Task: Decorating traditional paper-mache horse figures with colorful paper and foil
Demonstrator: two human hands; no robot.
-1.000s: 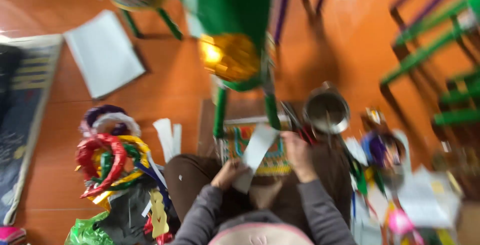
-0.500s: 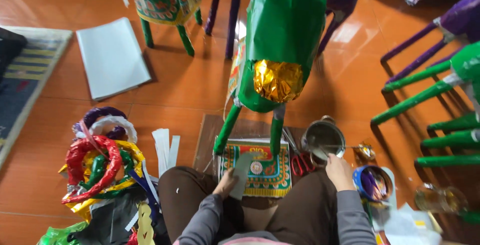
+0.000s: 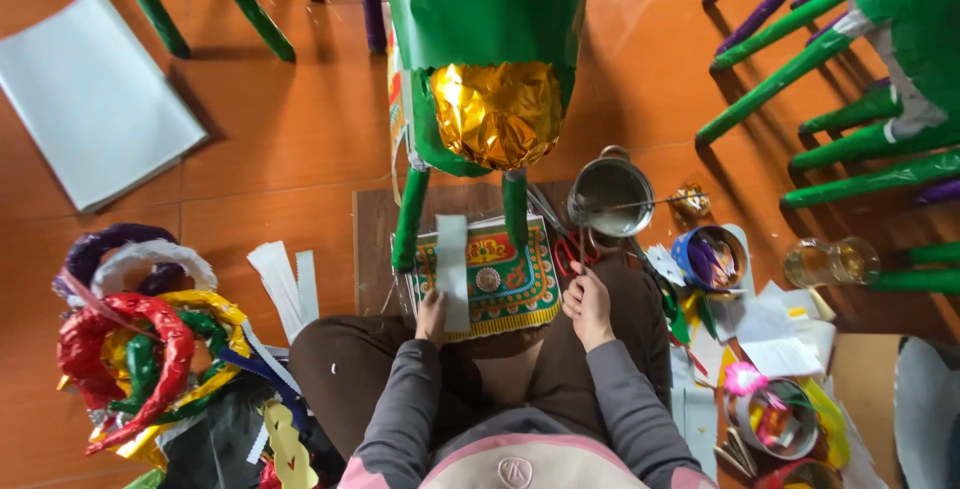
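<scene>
At lower centre of the frame, the left hand (image 3: 432,315) pinches the lower end of a white paper strip (image 3: 452,271), fingers closed on it. The strip lies upright across a patterned panel (image 3: 500,284) that rests on the person's knees. The right hand (image 3: 588,304) sits at the panel's right edge, fingers curled and close together; cannot tell if it holds anything. Red scissors (image 3: 571,249) lie just above it.

Surroundings: a green paper figure (image 3: 485,19) with a gold foil ball (image 3: 496,112) fills the upper centre. Its two green legs (image 3: 410,219) come down onto the panel's top edge and hide part of it. A metal pot (image 3: 611,196) stands right of the legs, with a stick across its rim. Further right: a blue bowl (image 3: 709,257) and a glass jar (image 3: 828,262). At left, a heap of foil rings (image 3: 130,339); more white strips (image 3: 285,284) lie on the floor beside the left knee. A white sheet (image 3: 90,99) lies at upper left. Green and purple legs of other figures (image 3: 830,99) cross the upper right.

Against the frame half a second ago: the right hand has come back from the pot to the panel edge. The left hand still holds the strip, now set straighter on the panel. The camera has tilted down and closer.
</scene>
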